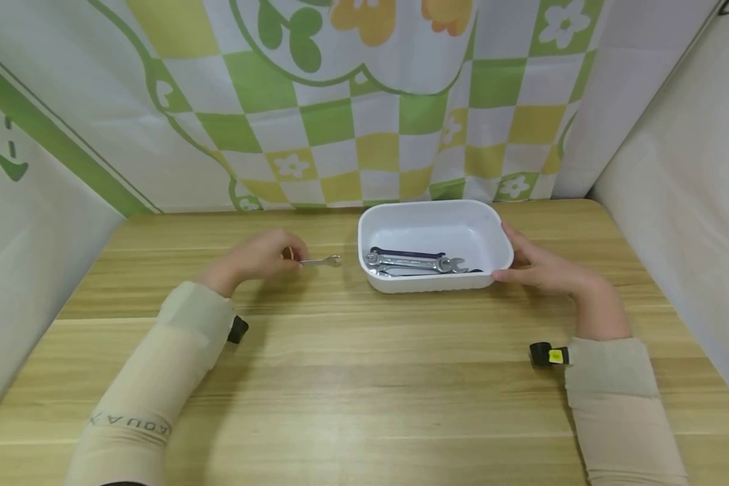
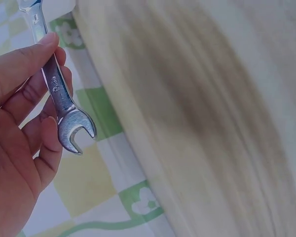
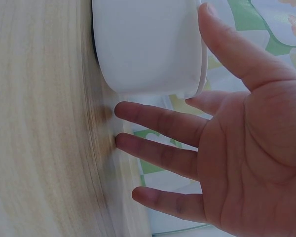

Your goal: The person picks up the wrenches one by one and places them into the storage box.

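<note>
My left hand (image 1: pixel 267 255) pinches a small silver open-end wrench (image 1: pixel 322 260) between thumb and fingers, left of the white plastic box. In the left wrist view the wrench (image 2: pixel 59 81) shows its shank, with one open jaw pointing down past the fingers. The white box (image 1: pixel 434 283) sits near the table's back edge. Several wrenches (image 1: pixel 410 262) lie inside it, mostly along its left and front. At the box's right end is my right hand (image 1: pixel 543 266), its thumb at the rim by the near corner. Three of its fingers (image 3: pixel 160 118) extend straight beside the box (image 3: pixel 148 54).
The wood-grain table (image 1: pixel 340 378) spreads in front of the box. Behind it hangs a green, yellow and white checked cloth (image 1: pixel 334 148). White panels stand on the left and right sides. Each sleeved forearm carries a small black wrist camera (image 1: pixel 541 354).
</note>
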Motion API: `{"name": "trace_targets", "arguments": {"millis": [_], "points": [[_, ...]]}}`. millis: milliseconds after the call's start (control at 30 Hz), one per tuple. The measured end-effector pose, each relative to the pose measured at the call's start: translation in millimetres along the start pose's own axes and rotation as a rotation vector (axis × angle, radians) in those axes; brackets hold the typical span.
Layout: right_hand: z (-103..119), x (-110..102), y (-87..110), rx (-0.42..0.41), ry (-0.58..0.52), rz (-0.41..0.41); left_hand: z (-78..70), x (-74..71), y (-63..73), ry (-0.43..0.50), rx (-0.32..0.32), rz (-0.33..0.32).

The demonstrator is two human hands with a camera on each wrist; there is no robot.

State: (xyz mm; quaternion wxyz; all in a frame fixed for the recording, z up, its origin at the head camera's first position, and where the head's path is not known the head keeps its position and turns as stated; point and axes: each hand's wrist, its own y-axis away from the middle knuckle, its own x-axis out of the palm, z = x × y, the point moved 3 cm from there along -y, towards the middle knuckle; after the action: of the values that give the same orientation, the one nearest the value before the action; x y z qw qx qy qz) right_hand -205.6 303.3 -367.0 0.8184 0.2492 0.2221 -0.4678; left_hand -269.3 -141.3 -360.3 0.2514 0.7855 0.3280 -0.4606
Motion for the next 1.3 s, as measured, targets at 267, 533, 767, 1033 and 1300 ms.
{"name": "trace_targets", "arguments": {"millis": [267, 533, 767, 1033, 1300], "points": [[0, 0, -0.7, -0.013, 0.005, 0.002, 1.4, -12.2, 1.1, 0.004, -0.008, -0.047], [-1, 0, -1.3, -0.013, 0.007, -0.002, -9.2, -17.8, -6.2, 0.001, 0.015, -0.139], [-2, -1, -1.1, 0.001, 0.013, -0.007, -26.3, -18.3, -20.5, -0.029, 0.04, -0.158], [-5, 0, -0.9, 0.026, 0.023, -0.006, -42.9, -17.2, -38.8, -0.015, 0.092, -0.181], [-5, -1, -1.2, 0.034, 0.007, -0.006, -63.3, -16.3, -59.1, 0.008, 0.112, -0.203]]}}
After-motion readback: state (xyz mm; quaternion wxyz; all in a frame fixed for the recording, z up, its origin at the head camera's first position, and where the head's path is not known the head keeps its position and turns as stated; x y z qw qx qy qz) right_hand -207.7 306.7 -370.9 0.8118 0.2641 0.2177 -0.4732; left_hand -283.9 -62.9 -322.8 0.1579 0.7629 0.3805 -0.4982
